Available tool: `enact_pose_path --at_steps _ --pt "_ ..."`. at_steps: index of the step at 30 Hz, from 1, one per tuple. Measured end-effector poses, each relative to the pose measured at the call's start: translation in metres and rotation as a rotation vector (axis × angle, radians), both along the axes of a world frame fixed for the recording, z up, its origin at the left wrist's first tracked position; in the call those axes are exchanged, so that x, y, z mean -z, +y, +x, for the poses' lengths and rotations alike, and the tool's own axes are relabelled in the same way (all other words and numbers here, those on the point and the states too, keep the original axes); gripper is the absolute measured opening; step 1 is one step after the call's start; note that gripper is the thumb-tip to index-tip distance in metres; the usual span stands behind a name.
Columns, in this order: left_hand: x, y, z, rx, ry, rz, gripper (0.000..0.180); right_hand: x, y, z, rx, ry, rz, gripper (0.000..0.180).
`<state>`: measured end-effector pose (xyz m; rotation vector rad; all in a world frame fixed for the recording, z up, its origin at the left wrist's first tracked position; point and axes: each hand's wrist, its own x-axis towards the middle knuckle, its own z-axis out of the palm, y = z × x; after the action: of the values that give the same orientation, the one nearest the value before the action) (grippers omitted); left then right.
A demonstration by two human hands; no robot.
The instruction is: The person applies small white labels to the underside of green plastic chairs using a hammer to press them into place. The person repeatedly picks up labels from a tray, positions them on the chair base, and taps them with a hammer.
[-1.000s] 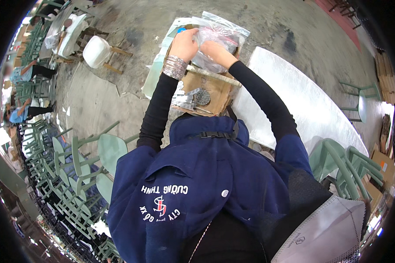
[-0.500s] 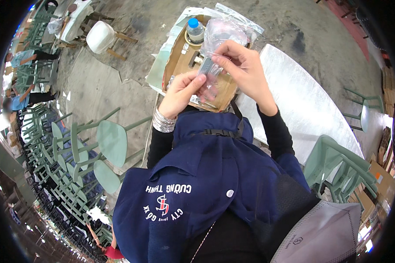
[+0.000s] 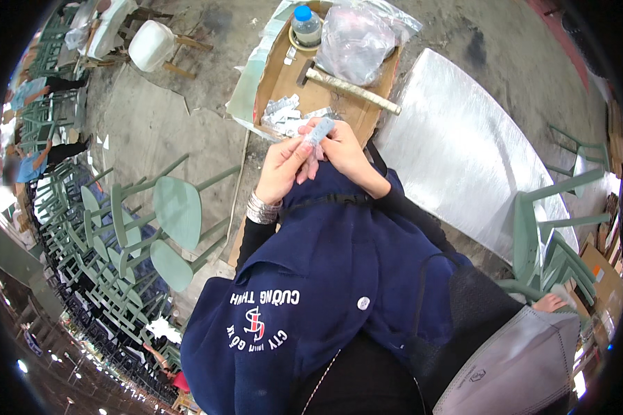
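Close to my apron, my left hand (image 3: pixel 284 164) and my right hand (image 3: pixel 349 153) meet, fingers closed on a small clear plastic packet (image 3: pixel 318 130) with a flat greyish piece inside. What exactly the piece is, I cannot make out. Just beyond my fingers, several similar small packets (image 3: pixel 282 114) lie heaped in the near end of a cardboard tray (image 3: pixel 273 76). A hammer (image 3: pixel 349 88) with a light handle rests across the tray, its handle end reaching the right edge. Past it sits a large clear plastic bag (image 3: pixel 356 45).
A blue-capped bottle (image 3: pixel 307 28) stands at the tray's far left. A curved, silvery wrapped surface (image 3: pixel 457 138) fills the right. Green chairs (image 3: pixel 178 213) crowd the left; more green chairs (image 3: pixel 529 235) stand at right, near another person's hand (image 3: pixel 550 303).
Both hands have drawn back toward my body with the packet, uncovering the hammer and heaped packets. At right, a green chair has shifted and another person's hand has appeared.
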<state>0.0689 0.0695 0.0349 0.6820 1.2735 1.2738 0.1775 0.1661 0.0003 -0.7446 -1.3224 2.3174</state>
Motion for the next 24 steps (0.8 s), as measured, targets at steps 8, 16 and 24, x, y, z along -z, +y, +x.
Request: enact_pose_path --at_steps 8,16,24 --pt "0.01 -0.005 -0.012 -0.141 0.189 -0.146 0.025 -0.005 0.027 0.004 0.142 -0.143 0.45 0.023" --pt "0.04 -0.023 -0.043 -0.759 0.958 0.066 0.014 -0.04 0.085 -0.018 0.259 -0.489 1.386 0.025" --pt "0.044 -0.003 -0.043 -0.706 0.336 0.12 0.019 0.024 0.198 -0.077 -0.468 -0.838 1.515 0.028"
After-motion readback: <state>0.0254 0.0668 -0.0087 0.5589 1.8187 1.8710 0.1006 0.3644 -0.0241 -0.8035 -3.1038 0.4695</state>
